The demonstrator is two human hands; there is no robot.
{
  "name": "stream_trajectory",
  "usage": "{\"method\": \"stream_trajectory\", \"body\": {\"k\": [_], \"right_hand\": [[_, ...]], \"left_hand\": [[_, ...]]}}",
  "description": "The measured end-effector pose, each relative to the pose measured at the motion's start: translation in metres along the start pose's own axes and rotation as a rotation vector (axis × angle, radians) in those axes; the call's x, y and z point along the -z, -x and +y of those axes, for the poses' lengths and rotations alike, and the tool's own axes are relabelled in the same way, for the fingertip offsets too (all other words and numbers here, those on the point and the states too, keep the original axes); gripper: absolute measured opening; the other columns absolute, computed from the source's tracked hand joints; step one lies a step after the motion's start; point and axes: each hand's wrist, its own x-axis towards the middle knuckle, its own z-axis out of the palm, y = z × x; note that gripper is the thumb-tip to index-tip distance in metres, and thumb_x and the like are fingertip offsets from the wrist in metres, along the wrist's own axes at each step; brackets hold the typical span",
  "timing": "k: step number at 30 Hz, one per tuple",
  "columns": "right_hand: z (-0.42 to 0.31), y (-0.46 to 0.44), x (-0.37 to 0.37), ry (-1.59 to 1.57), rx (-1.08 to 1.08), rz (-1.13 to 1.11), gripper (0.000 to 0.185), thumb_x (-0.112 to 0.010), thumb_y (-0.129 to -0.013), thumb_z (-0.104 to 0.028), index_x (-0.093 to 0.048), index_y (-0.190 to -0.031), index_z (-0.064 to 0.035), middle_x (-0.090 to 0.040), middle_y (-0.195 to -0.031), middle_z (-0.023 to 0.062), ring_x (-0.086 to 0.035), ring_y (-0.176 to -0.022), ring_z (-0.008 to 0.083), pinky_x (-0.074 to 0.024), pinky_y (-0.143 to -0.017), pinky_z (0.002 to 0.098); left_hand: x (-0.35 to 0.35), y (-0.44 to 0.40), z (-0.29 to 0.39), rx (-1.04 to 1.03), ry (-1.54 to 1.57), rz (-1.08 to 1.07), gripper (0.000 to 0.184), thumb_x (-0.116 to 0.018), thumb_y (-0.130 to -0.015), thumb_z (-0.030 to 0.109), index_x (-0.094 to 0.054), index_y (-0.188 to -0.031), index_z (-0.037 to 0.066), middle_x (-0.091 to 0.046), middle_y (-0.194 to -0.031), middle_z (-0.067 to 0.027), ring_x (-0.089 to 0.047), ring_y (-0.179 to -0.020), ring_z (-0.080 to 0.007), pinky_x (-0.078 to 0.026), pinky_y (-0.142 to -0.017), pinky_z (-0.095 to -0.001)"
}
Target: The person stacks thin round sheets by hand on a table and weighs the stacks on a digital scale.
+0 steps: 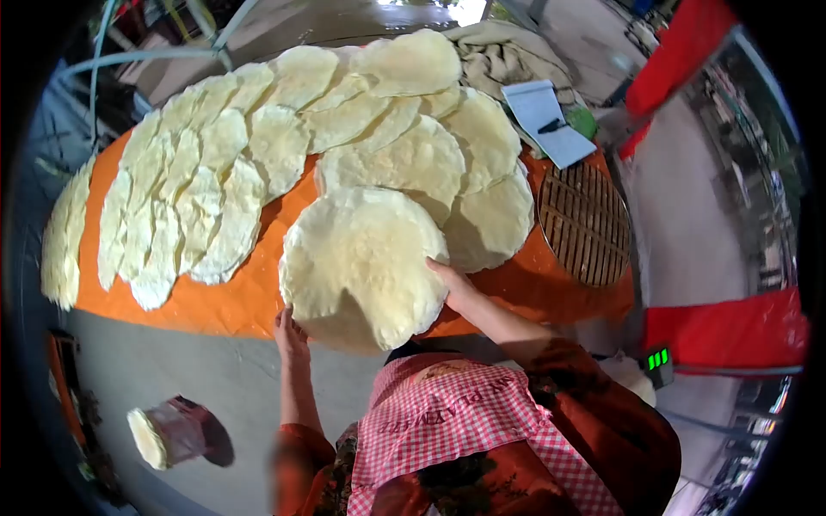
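Note:
A large round pale flatbread sheet [370, 249] is held up in front of me over the near edge of the orange-covered table [280, 224]. My left hand [291, 331] grips its lower left rim, fingers bent at the edge. On the right rim, my right hand [449, 282] holds it with the thumb on top and the other fingers hidden beneath. A shadow falls across its lower part. Behind it, more round sheets [404, 163] overlap one another, and rows of wavy sheets [198, 198] lie to the left.
A round slatted rack [585, 224] lies at the table's right end. Beyond it are an open notebook [544, 112] with a dark pen, a green item [582, 122] and a beige cloth [503, 56]. A container [172, 433] stands on the floor at lower left.

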Motion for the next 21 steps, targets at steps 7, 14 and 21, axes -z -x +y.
{"method": "stream_trajectory", "body": {"k": [7,14,21], "right_hand": [[-0.004,-0.008,-0.004,-0.007,0.046,-0.016,0.057,-0.072,-0.075,-0.012,-0.050,-0.123,0.0076,-0.060,-0.115,0.0168,-0.058,-0.106,0.0263,-0.0455,-0.092,0.0373],[-0.010,0.010,-0.019,0.037,0.029,0.047,0.059,-0.073,-0.072,-0.008,-0.050,-0.124,0.0078,-0.060,-0.117,0.0186,-0.058,-0.106,0.0293,-0.0450,-0.095,0.0385],[-0.010,0.014,-0.090,0.430,0.151,0.315,0.060,-0.073,-0.065,-0.003,-0.053,-0.121,0.0058,-0.062,-0.115,0.0184,-0.057,-0.110,0.0293,-0.0439,-0.097,0.0386]], "left_hand": [[-0.018,-0.035,0.030,0.290,-0.118,-0.263,0.046,-0.066,-0.086,0.026,-0.050,-0.123,0.004,-0.060,-0.111,-0.0084,-0.059,-0.099,-0.0215,-0.052,-0.077,-0.0360],[-0.007,-0.070,0.025,0.294,-0.186,-0.465,0.055,-0.064,-0.086,0.020,-0.041,-0.134,0.005,-0.054,-0.126,-0.0096,-0.053,-0.115,-0.0261,-0.046,-0.093,-0.0402],[0.015,-0.107,0.022,0.413,-0.105,-0.525,0.057,-0.058,-0.083,0.006,-0.039,-0.136,0.003,-0.053,-0.126,-0.0113,-0.052,-0.114,-0.0278,-0.044,-0.095,-0.0404]]}}
